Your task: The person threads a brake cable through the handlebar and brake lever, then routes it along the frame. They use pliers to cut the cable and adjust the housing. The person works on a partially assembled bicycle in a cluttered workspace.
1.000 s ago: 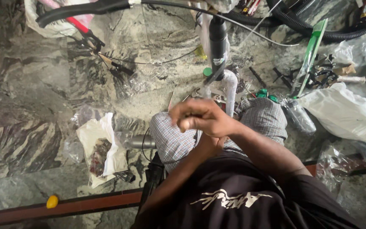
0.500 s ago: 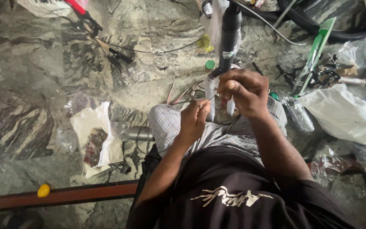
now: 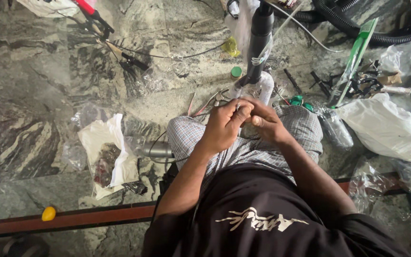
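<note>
I sit on a marble floor with my knees in checked trousers. My left hand and my right hand meet fingertip to fingertip above my knees. Together they pinch a small thin metal piece; what it is stays too small to tell. Just beyond my fingers stands a black tube on a white base. Thin metal hand tools lie on the floor by my left hand.
A white plastic bag, a clear bottle, a green strip pack and a black hose lie right. A paper wrap, a metal cylinder, a yellow ball and a red-handled tool lie left.
My right hand has come down from the black tube, and my left hand has risen to meet it above my knees. The view has shifted slightly.
</note>
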